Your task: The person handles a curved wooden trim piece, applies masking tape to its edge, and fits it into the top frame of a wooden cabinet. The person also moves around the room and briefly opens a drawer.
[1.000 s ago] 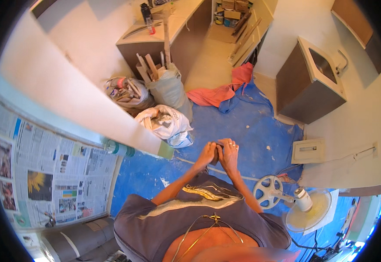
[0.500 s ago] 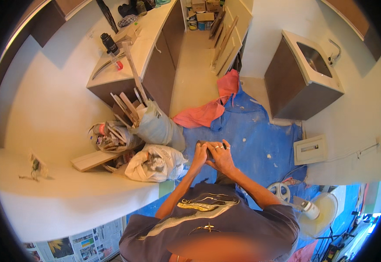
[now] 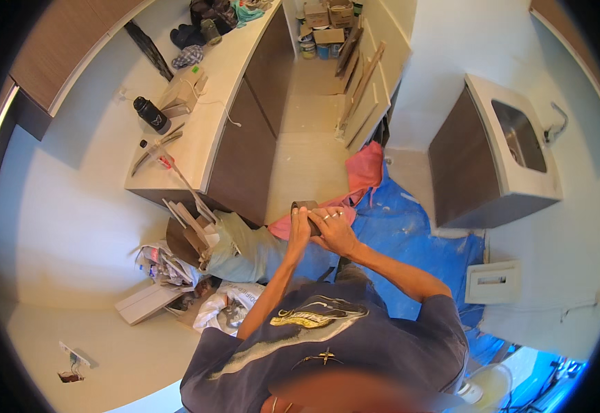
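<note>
In front of my body, my left hand point(image 3: 299, 230) and my right hand point(image 3: 336, 230) are together on a short dark brown, roll-like piece point(image 3: 305, 205). Its curved rim shows above my fingers; the lower part is mostly covered. My left fingers are wrapped along its left side. On the right, my ringed hand lies over it with the fingers bent against it. What the piece is made of is too small to tell.
Sacks of wood offcuts point(image 3: 245, 248) stand to the left, below a counter point(image 3: 197, 148) with a black bottle point(image 3: 151, 114). A blue tarp point(image 3: 400, 237) and pink cloth point(image 3: 365, 168) cover the floor. A sink cabinet point(image 3: 466, 158) stands right; boards point(image 3: 369, 103) lean beyond.
The view has shifted, showing more of the counter and sink. Both hands have moved slightly left and up in the picture, and the brown piece shows more plainly.
</note>
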Demonstrator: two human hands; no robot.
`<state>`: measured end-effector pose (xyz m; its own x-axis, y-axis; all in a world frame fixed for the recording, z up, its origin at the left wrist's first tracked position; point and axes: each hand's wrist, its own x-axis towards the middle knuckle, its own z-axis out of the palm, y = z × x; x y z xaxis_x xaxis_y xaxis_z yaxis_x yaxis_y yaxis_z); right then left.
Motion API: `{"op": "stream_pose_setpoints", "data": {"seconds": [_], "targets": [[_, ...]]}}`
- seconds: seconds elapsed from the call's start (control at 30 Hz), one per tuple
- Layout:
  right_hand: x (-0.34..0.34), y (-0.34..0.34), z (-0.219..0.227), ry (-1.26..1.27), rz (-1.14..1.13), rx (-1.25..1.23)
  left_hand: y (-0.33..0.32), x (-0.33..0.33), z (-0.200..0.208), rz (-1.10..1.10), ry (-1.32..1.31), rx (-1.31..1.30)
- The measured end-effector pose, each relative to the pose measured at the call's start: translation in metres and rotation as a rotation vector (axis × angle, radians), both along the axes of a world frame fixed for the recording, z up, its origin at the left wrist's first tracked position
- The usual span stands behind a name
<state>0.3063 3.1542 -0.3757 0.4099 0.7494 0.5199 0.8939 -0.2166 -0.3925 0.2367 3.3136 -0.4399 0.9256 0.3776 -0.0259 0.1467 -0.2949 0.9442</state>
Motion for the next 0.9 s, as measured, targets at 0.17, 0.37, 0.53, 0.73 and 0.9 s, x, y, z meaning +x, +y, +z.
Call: {"op": "stream_pose_setpoints", "data": {"seconds": [0.17,0.37,0.53,0.73,0.9], "targets": [[0.081,0.019,0.006,0.036,0.007,-0.084,0.013,0.084,0.005,0.136,0.083,-0.348],[0.164,0.055,-0.020,-0.002,-0.011,0.018,0.032,0.174,0.004,0.282,0.077,-0.367],[0.264,0.116,-0.042,-0.003,-0.070,0.038,0.089,0.286,-0.044,0.215,0.030,-0.516],[0.396,0.211,-0.032,-0.072,-0.064,-0.153,0.199,0.437,-0.028,0.059,-0.066,-0.825],[0.490,0.279,-0.007,-0.135,0.041,-0.079,0.311,0.530,0.024,-0.059,-0.051,-0.810]]}}
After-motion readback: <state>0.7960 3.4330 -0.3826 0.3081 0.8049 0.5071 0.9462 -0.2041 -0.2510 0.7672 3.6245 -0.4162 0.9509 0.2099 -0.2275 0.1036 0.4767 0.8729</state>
